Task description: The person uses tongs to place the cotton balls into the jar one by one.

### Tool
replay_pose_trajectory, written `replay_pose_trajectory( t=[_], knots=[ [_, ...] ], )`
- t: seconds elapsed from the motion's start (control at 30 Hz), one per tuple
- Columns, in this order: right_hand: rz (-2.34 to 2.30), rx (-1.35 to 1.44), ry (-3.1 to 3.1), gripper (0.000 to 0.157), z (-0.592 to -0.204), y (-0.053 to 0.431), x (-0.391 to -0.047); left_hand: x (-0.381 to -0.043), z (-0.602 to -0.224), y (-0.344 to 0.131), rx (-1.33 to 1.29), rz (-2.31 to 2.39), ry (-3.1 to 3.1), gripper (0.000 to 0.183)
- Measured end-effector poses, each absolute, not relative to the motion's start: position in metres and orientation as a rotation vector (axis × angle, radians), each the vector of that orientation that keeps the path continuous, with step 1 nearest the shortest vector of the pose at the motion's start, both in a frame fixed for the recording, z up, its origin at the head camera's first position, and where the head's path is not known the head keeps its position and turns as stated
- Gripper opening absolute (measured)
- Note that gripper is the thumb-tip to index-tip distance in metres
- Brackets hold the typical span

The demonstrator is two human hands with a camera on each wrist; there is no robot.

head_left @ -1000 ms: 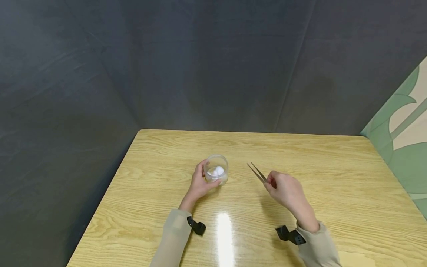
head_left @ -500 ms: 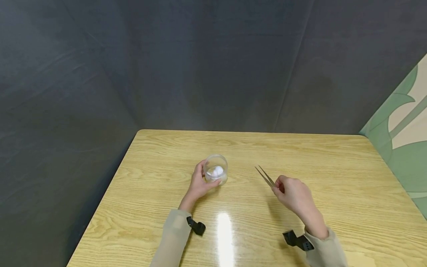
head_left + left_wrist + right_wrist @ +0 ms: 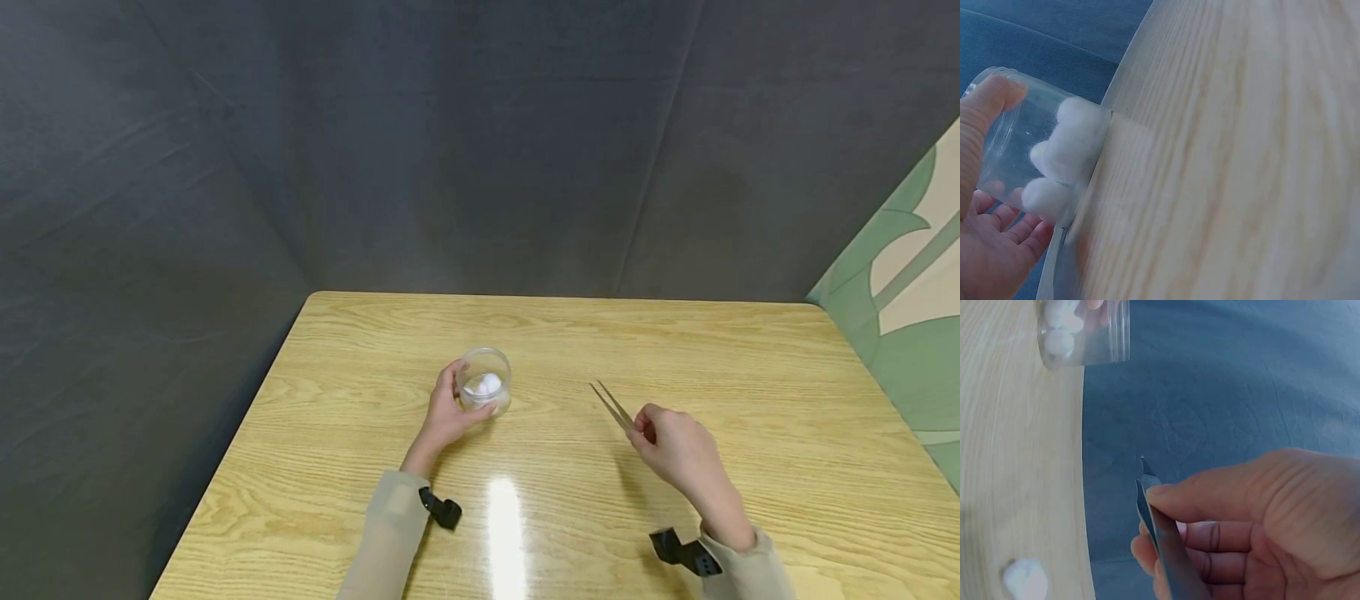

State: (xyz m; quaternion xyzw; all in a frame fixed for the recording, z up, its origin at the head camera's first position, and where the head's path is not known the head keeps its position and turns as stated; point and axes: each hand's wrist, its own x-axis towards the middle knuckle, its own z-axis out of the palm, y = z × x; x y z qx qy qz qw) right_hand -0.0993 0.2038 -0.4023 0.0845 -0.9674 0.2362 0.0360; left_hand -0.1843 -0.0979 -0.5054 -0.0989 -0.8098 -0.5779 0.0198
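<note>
A clear jar (image 3: 484, 367) with several white cotton balls (image 3: 1069, 147) in its bottom stands upright on the wooden table. My left hand (image 3: 448, 417) holds the jar from its left side, thumb in front and fingers around the back. Metal tweezers (image 3: 611, 406) are pinched between the thumb and fingers of my right hand (image 3: 682, 450), well to the right of the jar. Their tips are apart, with nothing between them, above the table. In the right wrist view a single cotton ball (image 3: 1025, 579) lies on the table; I cannot make it out in the head view.
The wooden table (image 3: 375, 333) extends around both hands, reflecting a bright light near its front. A dark curtain (image 3: 480, 150) hangs behind and to the left. A green leaf-patterned surface (image 3: 918, 333) is at the far right.
My right hand has moved to the right and a little nearer to me, carrying the tweezers away from the jar. The left hand and the jar have stayed in place.
</note>
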Motion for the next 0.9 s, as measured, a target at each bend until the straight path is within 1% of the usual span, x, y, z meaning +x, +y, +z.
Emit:
replay_pose_trajectory(
  t=[0.17, 0.67, 0.9],
  knots=[
    [0.732, 0.232, -2.979, 0.015, -0.406, 0.211, -0.095, -0.184, -0.505, -0.098, -0.311, -1.779, -2.518, 0.082],
    [0.724, 0.138, -3.061, 0.012, -0.421, 0.236, -0.088, -0.184, -0.505, -0.098, -0.324, -1.798, -2.508, 0.083],
    [0.71, 0.105, -3.09, 0.013, -0.426, 0.245, -0.085, -0.17, -0.471, -0.094, -0.34, -1.797, -2.512, 0.078]
  ],
)
